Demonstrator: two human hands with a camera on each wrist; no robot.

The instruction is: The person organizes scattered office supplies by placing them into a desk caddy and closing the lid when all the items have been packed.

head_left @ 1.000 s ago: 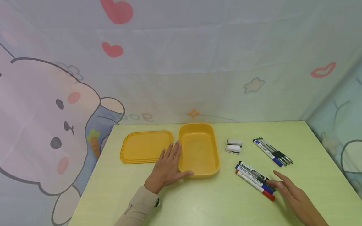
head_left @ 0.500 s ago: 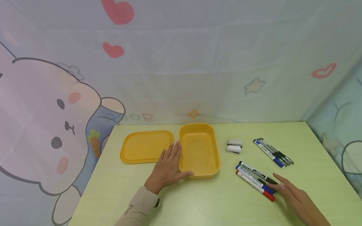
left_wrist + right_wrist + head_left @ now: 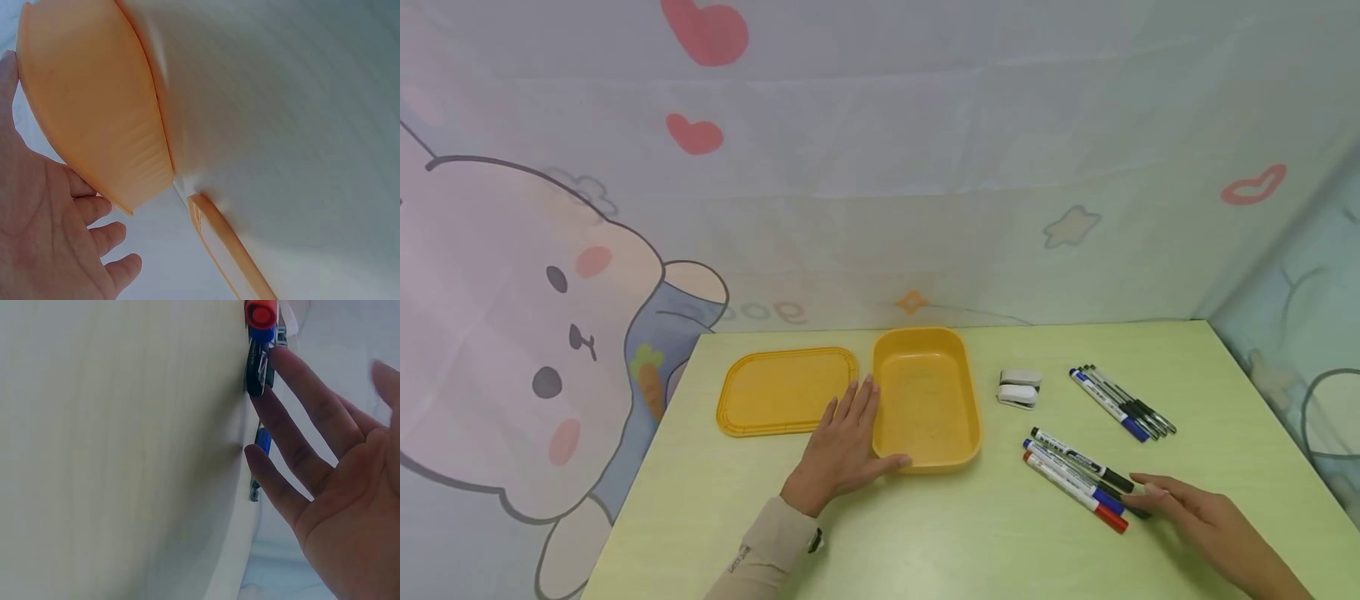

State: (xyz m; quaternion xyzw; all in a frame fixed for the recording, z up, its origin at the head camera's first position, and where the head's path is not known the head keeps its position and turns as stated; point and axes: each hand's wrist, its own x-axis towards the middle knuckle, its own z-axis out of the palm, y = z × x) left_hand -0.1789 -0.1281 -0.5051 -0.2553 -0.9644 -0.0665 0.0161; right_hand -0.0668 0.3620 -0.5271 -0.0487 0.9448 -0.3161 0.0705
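Now, head view: the left hand lies with straight fingers along the yellow box, thumb at its near rim; on the desk, bunched markers lie to the box's right, the right hand at their capped ends. Left wrist: fingers parted against the rim. Right wrist: loosely extended, spread fingertips meet dark ends.

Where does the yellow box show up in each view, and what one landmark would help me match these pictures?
Head: the yellow box sits just below and right of center, the left hand at its left rim.
Left wrist: upper left, beside that hand.
Right wrist: not in it.
Shared landmark: the tabletop, visible in all three.
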